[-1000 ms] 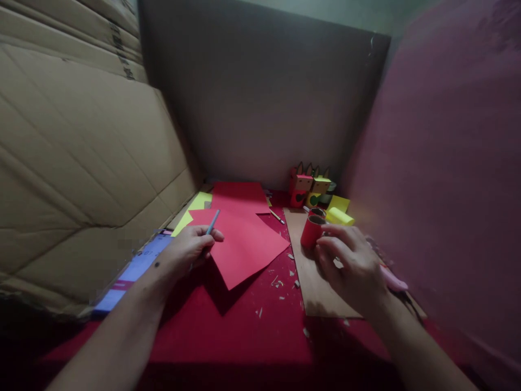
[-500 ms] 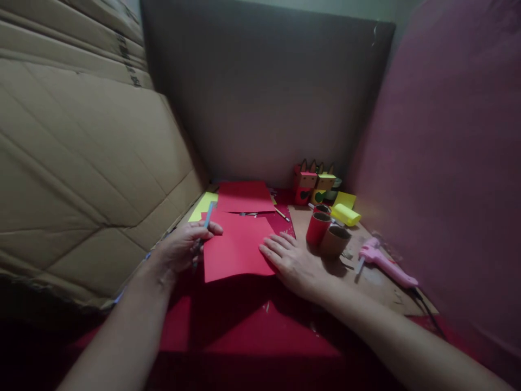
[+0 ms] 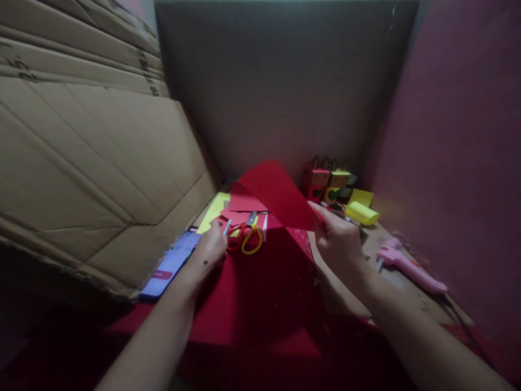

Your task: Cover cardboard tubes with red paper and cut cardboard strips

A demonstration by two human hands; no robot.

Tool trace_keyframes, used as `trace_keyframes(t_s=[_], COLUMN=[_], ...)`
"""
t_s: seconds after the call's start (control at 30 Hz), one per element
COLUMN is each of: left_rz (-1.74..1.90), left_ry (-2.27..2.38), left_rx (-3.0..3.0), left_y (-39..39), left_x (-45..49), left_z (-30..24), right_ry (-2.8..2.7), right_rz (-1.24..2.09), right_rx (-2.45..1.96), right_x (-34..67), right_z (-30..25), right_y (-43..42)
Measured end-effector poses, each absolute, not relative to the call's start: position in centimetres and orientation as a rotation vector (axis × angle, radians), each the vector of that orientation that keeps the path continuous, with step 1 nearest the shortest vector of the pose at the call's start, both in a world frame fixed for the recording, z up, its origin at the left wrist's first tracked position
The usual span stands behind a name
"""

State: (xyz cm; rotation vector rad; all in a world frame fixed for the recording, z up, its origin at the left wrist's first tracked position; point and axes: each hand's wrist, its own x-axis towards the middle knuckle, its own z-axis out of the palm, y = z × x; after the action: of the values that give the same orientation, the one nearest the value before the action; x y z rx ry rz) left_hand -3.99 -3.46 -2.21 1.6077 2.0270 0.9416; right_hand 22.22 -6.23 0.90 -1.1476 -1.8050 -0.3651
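Head view: your right hand [image 3: 337, 236] grasps the red sheet [image 3: 274, 190] by its near right corner, thumb and fingers pinched on it; the sheet is raised and tilted over the surface [image 3: 260, 320], clear of it along the near edge; your left hand [image 3: 211, 247] is curled around a blue stick [image 3: 227, 227], its tip poking out beside the thumb, just beside the scissors [image 3: 251, 219], which lie with one red loop and one yellow; more red paper lies beneath the blades, yellow paper [image 3: 209, 217] farther left; a phone [image 3: 169, 266] lies by your left forearm.

Containers: behind your right hand, a tube [image 3: 338, 210] shows its open top; the inside is dark, contents too small to tell; the rest is hidden by the hand.

Beyond it stand a red figure [image 3: 319, 182] and a yellow figure [image 3: 338, 182], side by side, eared; a yellow roll [image 3: 362, 213] lies nearer; a pink glue gun [image 3: 411, 266] rests on the board [image 3: 345, 298], right of your hand, cord trailing toward you.
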Motion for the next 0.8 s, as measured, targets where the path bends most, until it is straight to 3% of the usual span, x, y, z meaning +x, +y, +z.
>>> trace_keyframes(t_s=[0.17, 0.3, 0.37, 0.47, 0.8], left_rz=[0.823, 0.935, 0.984, 0.767, 0.778], left_ry=[2.245, 2.334, 2.07, 1.573, 1.374], left_rx=[1.91, 2.097, 2.433, 2.729, 2.903], left_y=[-3.8, -6.3, -8.1, -10.8, -15.4], left_x=[-4.7, -5.1, -4.8, -3.5, -3.4], left_z=[-1.6, -0.5, -0.5, -1.2, -3.8], right_ry=[-2.075, -2.358, -2.438, -2.5, -2.397], right_rz=[-0.612, -0.584, -0.544, -0.523, -0.352], right_rx=[-1.059, -1.186, -1.199, -1.128, -0.83], right_x=[21.7, 21.5, 21.7, 22.0, 22.8], right_z=[-1.1, -2.8, -3.4, -4.0, -5.3], right_y=[-7.5, -9.3, -10.2, -11.3, -14.1])
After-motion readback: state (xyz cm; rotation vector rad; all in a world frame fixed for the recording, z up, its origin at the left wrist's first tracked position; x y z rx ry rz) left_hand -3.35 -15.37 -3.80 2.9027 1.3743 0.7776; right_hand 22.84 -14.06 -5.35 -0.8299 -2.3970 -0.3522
